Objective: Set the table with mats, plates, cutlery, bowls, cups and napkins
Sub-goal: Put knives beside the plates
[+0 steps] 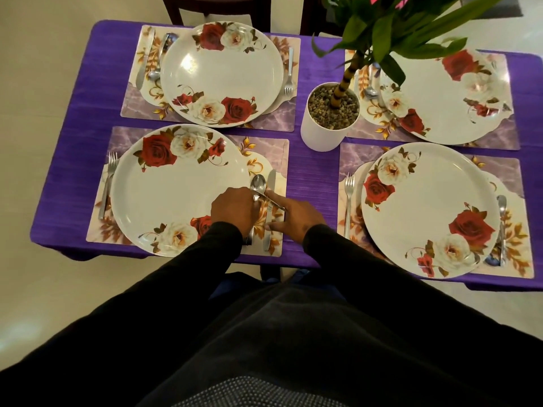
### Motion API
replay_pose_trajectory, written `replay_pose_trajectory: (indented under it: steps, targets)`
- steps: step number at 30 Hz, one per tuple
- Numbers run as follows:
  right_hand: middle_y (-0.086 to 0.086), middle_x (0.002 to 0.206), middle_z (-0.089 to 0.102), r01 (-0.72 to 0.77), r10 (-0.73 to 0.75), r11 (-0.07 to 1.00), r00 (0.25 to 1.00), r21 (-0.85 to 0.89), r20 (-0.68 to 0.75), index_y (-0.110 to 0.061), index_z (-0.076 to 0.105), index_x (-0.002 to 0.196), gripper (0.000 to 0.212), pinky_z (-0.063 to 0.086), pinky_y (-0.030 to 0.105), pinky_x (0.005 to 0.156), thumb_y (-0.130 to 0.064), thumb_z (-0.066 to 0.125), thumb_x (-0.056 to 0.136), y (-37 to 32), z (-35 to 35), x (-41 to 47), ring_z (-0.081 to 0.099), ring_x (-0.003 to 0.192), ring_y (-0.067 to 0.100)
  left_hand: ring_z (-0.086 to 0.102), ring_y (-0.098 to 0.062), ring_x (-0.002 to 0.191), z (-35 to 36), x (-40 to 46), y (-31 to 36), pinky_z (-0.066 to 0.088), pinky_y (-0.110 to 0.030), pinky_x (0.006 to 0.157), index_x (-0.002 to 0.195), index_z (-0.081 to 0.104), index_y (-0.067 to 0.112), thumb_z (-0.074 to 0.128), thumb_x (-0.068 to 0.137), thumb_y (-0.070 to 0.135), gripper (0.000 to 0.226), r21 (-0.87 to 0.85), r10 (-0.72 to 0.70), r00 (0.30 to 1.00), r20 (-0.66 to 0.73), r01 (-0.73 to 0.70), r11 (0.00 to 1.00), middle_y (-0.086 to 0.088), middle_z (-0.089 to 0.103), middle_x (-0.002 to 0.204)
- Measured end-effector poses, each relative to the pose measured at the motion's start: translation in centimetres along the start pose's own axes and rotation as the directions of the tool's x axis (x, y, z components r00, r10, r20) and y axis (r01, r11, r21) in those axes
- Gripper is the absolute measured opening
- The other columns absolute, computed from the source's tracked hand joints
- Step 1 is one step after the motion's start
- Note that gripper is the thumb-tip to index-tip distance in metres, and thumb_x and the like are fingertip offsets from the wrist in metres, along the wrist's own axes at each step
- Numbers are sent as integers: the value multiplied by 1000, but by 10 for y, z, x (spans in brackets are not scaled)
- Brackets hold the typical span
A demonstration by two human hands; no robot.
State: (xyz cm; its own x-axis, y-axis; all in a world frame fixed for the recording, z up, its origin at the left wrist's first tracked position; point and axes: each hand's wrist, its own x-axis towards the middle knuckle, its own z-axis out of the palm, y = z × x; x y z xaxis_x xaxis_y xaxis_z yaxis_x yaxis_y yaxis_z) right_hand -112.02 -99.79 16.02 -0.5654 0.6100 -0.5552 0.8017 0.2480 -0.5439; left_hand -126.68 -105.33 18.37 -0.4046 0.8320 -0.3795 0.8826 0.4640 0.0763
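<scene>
Cutlery is being laid at the near-left setting, and this is judged to be the step in hand. A spoon (259, 185) is held by the left hand (233, 208), whose fingers are curled round its handle, with the bowl of the spoon pointing away, just beside the right rim of the near-left plate (179, 189). A knife (269, 210) lies on the near-left mat (279, 148) immediately right of the spoon, and its lower handle is touched by the right hand (296, 220), the fingers of which are loosely bent over it; whether it is pinched or merely steadied cannot be told. A fork (107, 186) is already set to the left of that plate. The two far settings carry plate, knife, spoon and fork, though the far-right one is partly hidden by the potted plant (333, 116); at the near-right plate (430, 210) only a fork and one piece on the right are seen. For the next move, the spoon would need to be lowered flat onto the mat, parallel with the knife, and released. No bowls, cups or napkins are seen on the purple tablecloth (311, 177), so much of the task is judged to remain.
</scene>
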Motion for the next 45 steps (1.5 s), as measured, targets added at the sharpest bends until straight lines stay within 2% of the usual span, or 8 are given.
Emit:
replay_pose_trajectory:
  steps: [3,5,10,14,18,27,33,45]
  targets:
    - [-5,107,67,-4,9,996,998,91,-63,-39,24,154,73,54,38,93,-42,64,93,5,-4,-13,61,93,17,62,-20,76,-1,-1,3,45,-29,70,103,70,14,47,102,48,42,-22,15,999,-48,-16,1000,-5,71,91]
    - [-14,79,54,-20,39,988,992,156,-120,-37,28,154,69,55,36,89,-39,63,95,11,-8,-22,53,74,8,67,-21,84,-1,-3,12,46,-29,71,105,69,17,48,102,47,37,-75,78,993,-92,-85,993,-4,70,96]
    - [2,107,67,-70,168,952,933,298,-319,-33,36,152,60,51,30,90,-26,60,97,36,-29,-46,55,80,8,60,-23,105,6,-8,57,54,-37,85,125,64,18,60,97,36,33,-244,407,899,-162,-437,866,-5,60,120]
    - [-12,79,56,-140,269,936,875,323,-402,-30,45,147,51,46,22,76,-20,56,98,64,-51,-72,53,69,6,53,-27,119,21,-10,97,51,-41,95,137,57,15,71,89,33,53,-237,574,808,-133,-588,773,-5,55,134]
    - [11,121,68,-184,278,947,878,261,-390,-20,57,137,42,45,32,94,-30,49,97,88,-61,-86,62,110,31,33,-27,144,35,-8,129,33,-39,117,151,40,13,70,89,33,71,-181,666,746,-12,-656,733,-6,34,159]
    - [9,131,63,-210,216,976,964,53,-158,-35,37,150,50,46,38,98,-34,45,100,106,-75,-79,61,115,31,36,-24,143,37,0,143,31,-35,117,150,42,15,71,88,36,72,-152,617,784,63,-604,782,-5,39,157]
    - [7,130,64,-183,188,982,971,43,-146,-37,35,150,53,48,38,97,-33,48,99,115,-76,-77,61,114,29,34,-22,143,36,-2,152,35,-34,114,146,48,13,70,89,39,67,-144,568,821,61,-556,819,-4,41,155]
    - [3,128,65,-69,137,956,964,285,-227,-31,47,144,43,43,25,93,-32,49,102,119,-76,-82,62,109,20,42,-23,136,30,-8,157,35,-32,110,141,54,15,67,92,30,53,-245,522,853,-25,-511,824,-4,49,148]
